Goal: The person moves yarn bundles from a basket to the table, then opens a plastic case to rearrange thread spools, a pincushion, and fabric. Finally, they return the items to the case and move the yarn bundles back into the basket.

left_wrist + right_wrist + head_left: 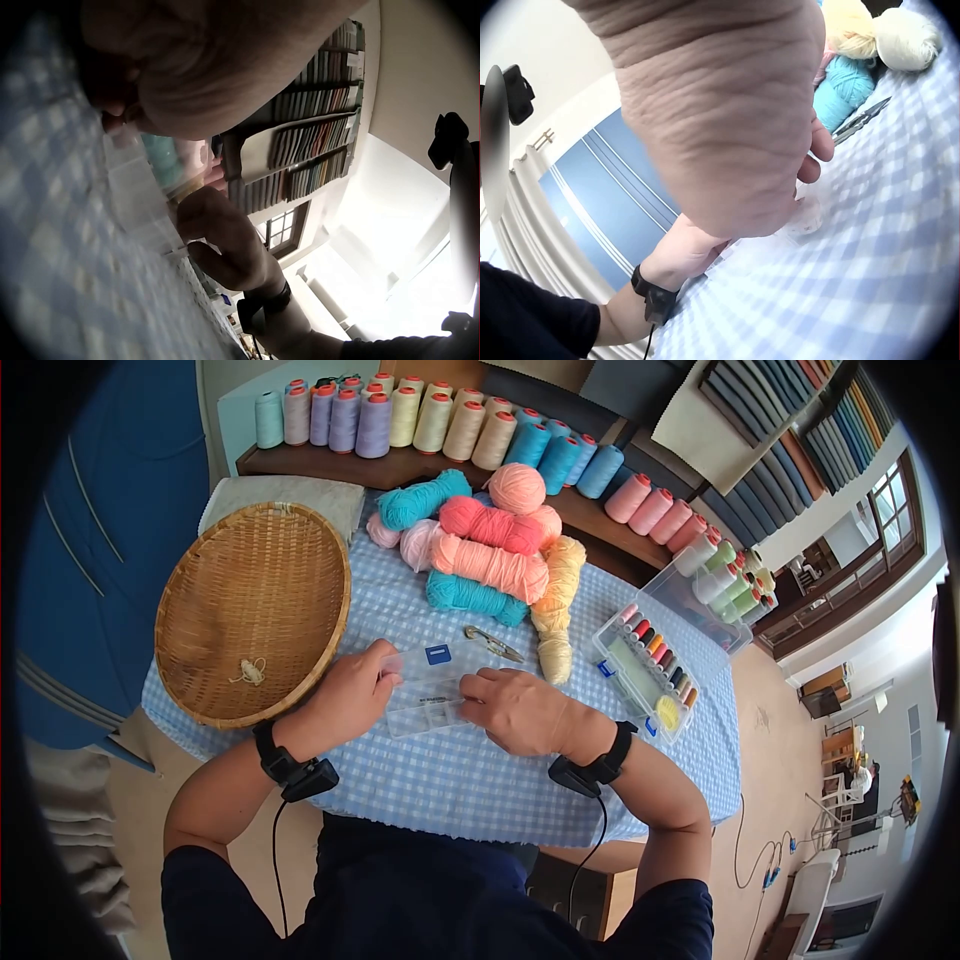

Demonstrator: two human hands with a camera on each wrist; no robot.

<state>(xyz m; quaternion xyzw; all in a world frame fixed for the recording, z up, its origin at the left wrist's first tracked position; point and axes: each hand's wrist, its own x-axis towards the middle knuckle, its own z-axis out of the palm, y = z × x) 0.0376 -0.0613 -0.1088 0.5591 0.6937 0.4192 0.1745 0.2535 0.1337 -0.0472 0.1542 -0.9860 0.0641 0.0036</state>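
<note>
A clear plastic compartment box (pixel 425 717) lies on the blue checked cloth with its lid (pixel 412 665) raised on the far side. The left hand (pixel 350 695) pinches the lid's left edge between thumb and fingers. At the box's right end is the right hand (pixel 515 710), its fingers curled down over the edge; what lies under the fingertips is hidden. In the left wrist view the translucent box (pixel 139 196) runs between both hands. The right wrist view shows mostly the right palm (pixel 720 120), with a clear box corner (pixel 804 217) beyond it.
A wicker basket (pixel 250 610) with a small string bundle stands at the left. Yarn skeins (pixel 490 565) and small scissors (pixel 493 644) lie beyond the box. An open case of thread spools (pixel 650 670) is at the right, and cones (pixel 373 426) line the back shelf.
</note>
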